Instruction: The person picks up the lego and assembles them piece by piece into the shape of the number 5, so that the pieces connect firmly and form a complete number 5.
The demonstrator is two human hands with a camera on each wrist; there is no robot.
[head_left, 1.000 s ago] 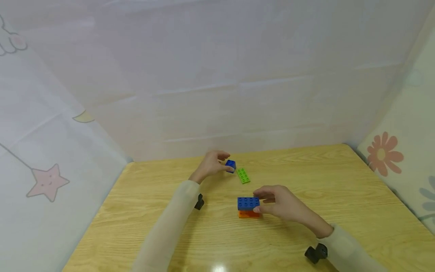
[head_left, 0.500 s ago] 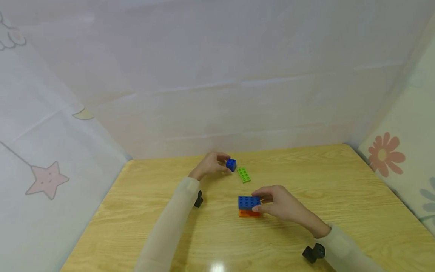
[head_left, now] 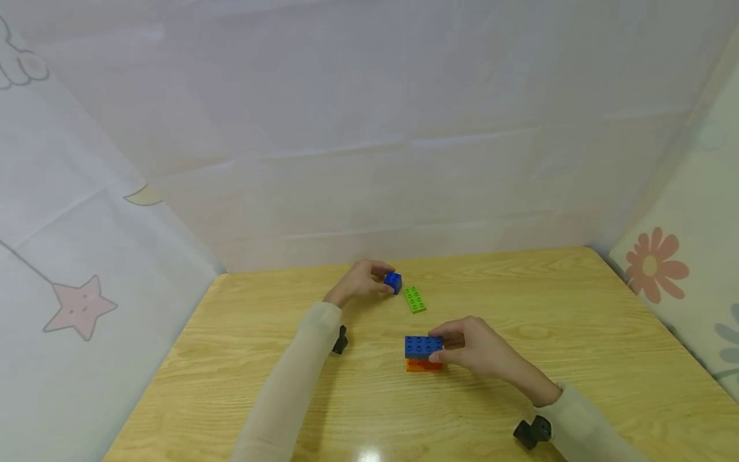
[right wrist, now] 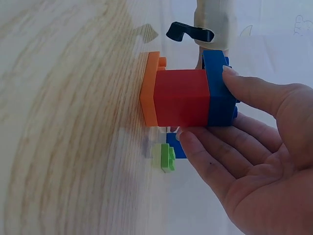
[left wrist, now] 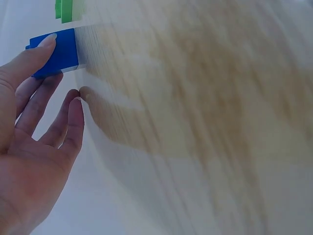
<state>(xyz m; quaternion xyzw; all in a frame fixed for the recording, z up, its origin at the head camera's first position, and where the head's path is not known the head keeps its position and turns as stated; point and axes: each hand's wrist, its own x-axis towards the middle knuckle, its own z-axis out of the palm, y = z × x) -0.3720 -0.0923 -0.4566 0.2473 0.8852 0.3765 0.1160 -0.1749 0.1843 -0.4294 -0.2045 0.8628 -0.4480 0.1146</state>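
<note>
Near the table's far edge my left hand [head_left: 359, 281] pinches a small blue toy brick [head_left: 393, 282] between thumb and fingers. In the left wrist view the thumb lies on one face of that brick [left wrist: 61, 54], with the ring and little fingers off it. Closer to me stands a stack: an orange brick [right wrist: 149, 90] at the bottom, a red block [right wrist: 181, 100] in the middle and a longer blue brick [head_left: 421, 346] on top. My right hand [head_left: 482, 348] holds the stack's top blue brick from the right, thumb on the near side, fingers behind.
A flat lime-green brick [head_left: 414, 299] lies just right of the small blue brick, behind the stack. The wooden table [head_left: 231, 359] ends at a pale cloth backdrop [head_left: 369, 160] at the back. Black wrist devices [head_left: 532, 432] hang under both sleeves.
The small blue brick has turned slightly in my left hand, and the thumb has slid lower on it. The right hand and the stack have hardly moved.
</note>
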